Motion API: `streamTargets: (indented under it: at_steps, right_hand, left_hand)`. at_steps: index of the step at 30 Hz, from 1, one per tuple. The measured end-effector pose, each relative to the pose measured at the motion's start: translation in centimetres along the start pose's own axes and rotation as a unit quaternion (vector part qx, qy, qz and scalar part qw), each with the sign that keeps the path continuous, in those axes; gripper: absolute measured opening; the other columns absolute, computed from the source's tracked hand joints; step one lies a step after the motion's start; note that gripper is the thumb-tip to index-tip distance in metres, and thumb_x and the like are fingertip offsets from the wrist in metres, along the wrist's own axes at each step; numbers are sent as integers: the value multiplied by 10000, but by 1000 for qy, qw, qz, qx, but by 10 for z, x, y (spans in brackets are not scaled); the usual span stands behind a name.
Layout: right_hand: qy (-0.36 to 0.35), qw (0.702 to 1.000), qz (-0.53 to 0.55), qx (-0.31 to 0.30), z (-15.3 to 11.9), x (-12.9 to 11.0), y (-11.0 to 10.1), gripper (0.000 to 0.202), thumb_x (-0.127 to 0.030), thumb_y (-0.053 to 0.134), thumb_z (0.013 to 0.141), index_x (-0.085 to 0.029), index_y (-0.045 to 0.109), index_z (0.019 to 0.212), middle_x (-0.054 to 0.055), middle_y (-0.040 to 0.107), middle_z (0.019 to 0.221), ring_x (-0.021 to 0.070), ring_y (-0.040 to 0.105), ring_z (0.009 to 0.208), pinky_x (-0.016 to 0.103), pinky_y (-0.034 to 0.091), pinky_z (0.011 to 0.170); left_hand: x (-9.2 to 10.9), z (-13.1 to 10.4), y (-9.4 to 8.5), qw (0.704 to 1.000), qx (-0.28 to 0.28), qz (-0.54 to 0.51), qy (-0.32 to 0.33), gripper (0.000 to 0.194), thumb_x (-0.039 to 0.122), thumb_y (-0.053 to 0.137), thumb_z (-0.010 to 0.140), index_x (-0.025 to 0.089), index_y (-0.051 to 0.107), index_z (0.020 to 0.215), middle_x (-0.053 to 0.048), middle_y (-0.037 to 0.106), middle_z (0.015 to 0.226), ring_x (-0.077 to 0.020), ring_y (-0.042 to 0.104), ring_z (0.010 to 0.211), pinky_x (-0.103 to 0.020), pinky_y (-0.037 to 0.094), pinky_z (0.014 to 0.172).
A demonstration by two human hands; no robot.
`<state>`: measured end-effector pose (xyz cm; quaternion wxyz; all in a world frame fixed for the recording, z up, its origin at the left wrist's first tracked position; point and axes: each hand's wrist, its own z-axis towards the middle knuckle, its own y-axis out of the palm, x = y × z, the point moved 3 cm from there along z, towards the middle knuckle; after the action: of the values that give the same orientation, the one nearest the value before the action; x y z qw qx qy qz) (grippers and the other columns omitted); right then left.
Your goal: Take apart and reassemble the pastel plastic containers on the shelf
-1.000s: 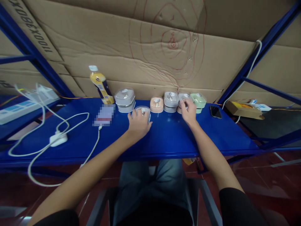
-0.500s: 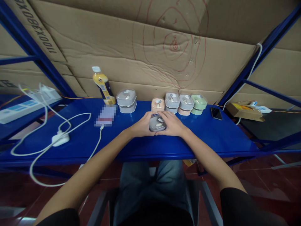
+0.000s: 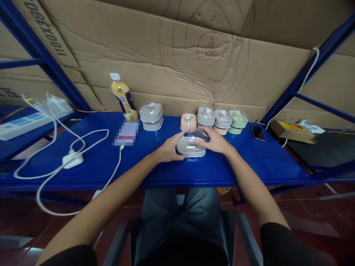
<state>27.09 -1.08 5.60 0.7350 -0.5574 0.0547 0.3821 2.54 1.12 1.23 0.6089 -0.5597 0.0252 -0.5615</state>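
1. Two hands, both engaged, we recorded at the low grey container point(image 3: 191, 150) near the front of the blue table point(image 3: 166, 177). The left hand point(image 3: 172, 148) was closed around its left side, which we judged kept the body steady.
2. One clear cover point(image 3: 200, 134), tilted at the container's back edge: we found the right hand point(image 3: 219, 142) pinching it, thumb toward us and fingers behind. We took this hold as one that controlled the tilt while the other hand braced. Whether the cover touched the rim, we could not tell.
3. Four pieces in a row behind the hands, left to right: we listed a peach container point(image 3: 188, 121), a grey stack point(image 3: 206, 117), a grey-and-peach stack point(image 3: 222, 117) and a green stack point(image 3: 237, 118). Their place at the back, we judged, left working room in front.
4. One larger grey stack point(image 3: 151, 115), apart to the left; beside it, we noted a yellow drink bottle point(image 3: 124, 98), upright near the cardboard wall point(image 3: 124, 44).
5. Sundries: we entered a pixelated flat item point(image 3: 126, 133) at the end of a white cable point(image 3: 118, 162), and a dark phone point(image 3: 258, 133) lying right of the row, both out of the hands' way.
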Motion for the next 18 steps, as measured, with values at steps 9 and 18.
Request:
streamTargets:
  at_steps: [9,18]
  right_hand:
    - [115,990,4,-81,-4,52,-34,848,-662,865,723,-190,662,1398,138,736,1347,362,720,1200,562,573,1082]
    - [79,991,-45,-94,-6,78,-32,934,-565,990,558,-208,694,1369,145,755,1305,378,736,1174,580,605,1025]
  left_hand:
    - [-1,-2,-12,999,8,37,9,374,455,728,904,249,805,1208,-106,549,1439,-322,581,1368,-485,447,1234]
    - [-44,-11,-46,988,88,89,-95,335,480,749,850,217,794,1052,-100,585,1264,-293,624,1212,-533,497,1156]
